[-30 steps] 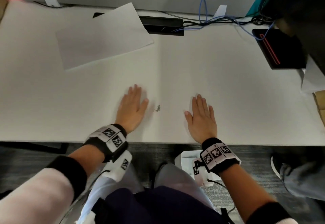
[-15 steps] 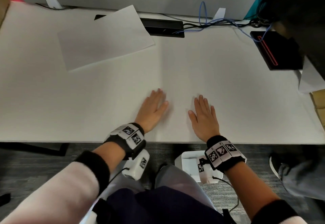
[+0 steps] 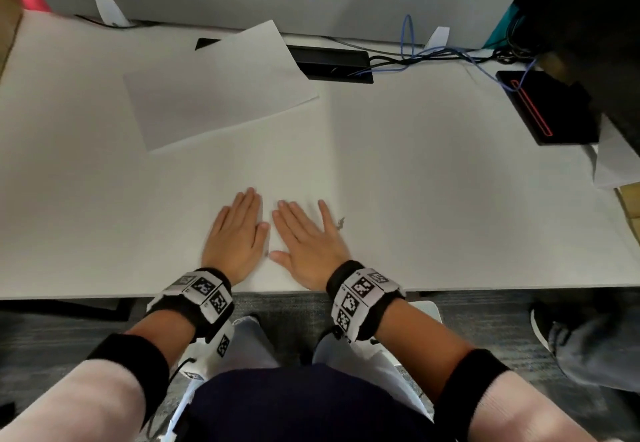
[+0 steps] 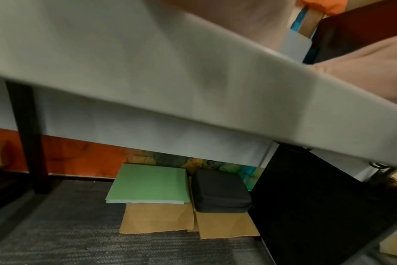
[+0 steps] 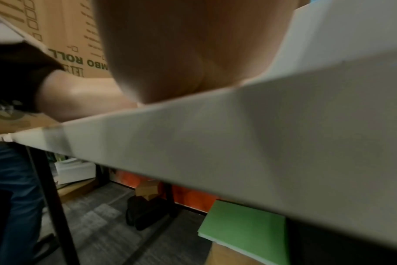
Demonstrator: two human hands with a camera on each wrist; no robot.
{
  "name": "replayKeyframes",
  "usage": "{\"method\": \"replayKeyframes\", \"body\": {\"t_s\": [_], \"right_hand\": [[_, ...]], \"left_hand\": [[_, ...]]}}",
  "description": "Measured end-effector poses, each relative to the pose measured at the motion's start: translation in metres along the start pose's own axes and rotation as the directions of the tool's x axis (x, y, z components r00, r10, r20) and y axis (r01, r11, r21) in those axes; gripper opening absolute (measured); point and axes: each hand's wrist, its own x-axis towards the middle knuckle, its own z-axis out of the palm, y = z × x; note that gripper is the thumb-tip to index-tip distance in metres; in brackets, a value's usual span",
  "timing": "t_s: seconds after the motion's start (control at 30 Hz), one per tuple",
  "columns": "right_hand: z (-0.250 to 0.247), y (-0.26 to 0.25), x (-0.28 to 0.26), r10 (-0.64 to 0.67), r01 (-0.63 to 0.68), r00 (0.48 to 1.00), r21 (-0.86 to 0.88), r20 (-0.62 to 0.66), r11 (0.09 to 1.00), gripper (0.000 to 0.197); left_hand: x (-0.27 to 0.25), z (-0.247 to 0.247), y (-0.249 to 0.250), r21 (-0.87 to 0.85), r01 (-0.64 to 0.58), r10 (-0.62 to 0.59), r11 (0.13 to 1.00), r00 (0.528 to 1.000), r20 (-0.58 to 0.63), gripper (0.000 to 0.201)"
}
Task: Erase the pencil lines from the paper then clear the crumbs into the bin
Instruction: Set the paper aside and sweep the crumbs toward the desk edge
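Both hands lie flat, palms down, side by side on the white table point(image 3: 450, 199) near its front edge. My left hand point(image 3: 240, 230) and right hand point(image 3: 306, 233) nearly touch at the thumbs, and neither holds anything. A small dark clump of eraser crumbs point(image 3: 341, 223) lies on the table just right of my right hand's little finger. A tiny speck point(image 3: 266, 253) sits between the thumbs. The white paper point(image 3: 218, 88) lies tilted at the back left, with no lines visible on it. The wrist views show only the table edge point(image 4: 193, 89) and my right palm heel point(image 5: 170, 53).
A black cable tray point(image 3: 332, 63) with blue and black cables runs along the back. A black device with a red outline point(image 3: 543, 109) sits at the back right. Under the table edge, a white container point(image 3: 431, 310) shows beside my right wrist. Another person's shoe point(image 3: 543, 323) is on the floor at right.
My left hand swept right over the crumbs, then came back left. My right hand moved left beside it, so the crumbs now lie right of my right hand.
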Motion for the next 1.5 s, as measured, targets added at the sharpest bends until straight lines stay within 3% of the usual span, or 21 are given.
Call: {"method": "replayKeyframes", "body": {"t_s": [0.17,0.27,0.37,0.47,0.7,0.87,1.03,1.1,1.27,1.4,1.5], "right_hand": [[0.004,0.043,-0.022,0.156,-0.155,0.987,-0.013,0.041,0.988,0.083],[-0.002,0.052,-0.025,0.24,-0.235,0.97,-0.117,0.026,0.965,0.092],[-0.015,0.023,-0.007,0.152,-0.16,0.985,-0.098,-0.084,0.982,0.068],[-0.012,-0.005,0.012,0.042,-0.045,0.997,-0.052,-0.062,0.998,0.062],[0.01,0.054,-0.025,0.231,-0.231,0.973,0.004,0.011,0.973,0.073],[0.007,0.081,-0.045,0.274,-0.269,0.961,-0.109,0.036,0.957,0.101],[-0.015,0.019,0.01,0.114,-0.116,0.993,-0.066,-0.023,0.991,0.063],[-0.017,0.001,0.029,0.089,-0.089,0.996,-0.023,-0.014,0.996,0.057],[-0.009,0.028,0.019,0.194,-0.192,0.978,-0.025,0.072,0.981,0.057],[-0.015,0.062,-0.011,0.367,-0.351,0.916,-0.115,0.162,0.929,0.059],[-0.028,0.047,0.001,0.297,-0.275,0.949,-0.185,0.104,0.944,0.058]], "left_hand": [[0.0,0.0,0.0,0.009,-0.009,0.009,1.0,1.0,0.004,0.069],[0.001,0.001,0.0,-0.015,-0.013,0.013,1.0,1.0,-0.003,0.069],[0.001,0.002,-0.005,-0.126,-0.019,0.011,0.992,0.998,-0.064,0.064],[0.002,0.003,-0.01,-0.197,-0.021,0.001,0.98,0.995,-0.102,0.059],[0.001,0.005,-0.008,-0.159,-0.01,-0.003,0.987,0.996,-0.085,0.065],[0.003,0.006,-0.006,-0.147,-0.004,-0.011,0.989,0.995,-0.1,0.064],[0.002,0.006,-0.006,-0.11,-0.004,-0.01,0.994,0.992,-0.122,0.064],[0.002,0.007,-0.007,-0.096,-0.012,0.0,0.995,0.991,-0.131,0.063],[0.002,0.007,-0.007,-0.097,-0.022,0.008,0.995,0.99,-0.139,0.062],[0.001,0.006,-0.005,-0.135,-0.025,0.006,0.991,0.99,-0.143,0.062],[0.002,0.006,-0.004,-0.153,-0.023,0.0,0.988,0.988,-0.153,0.062]]}}
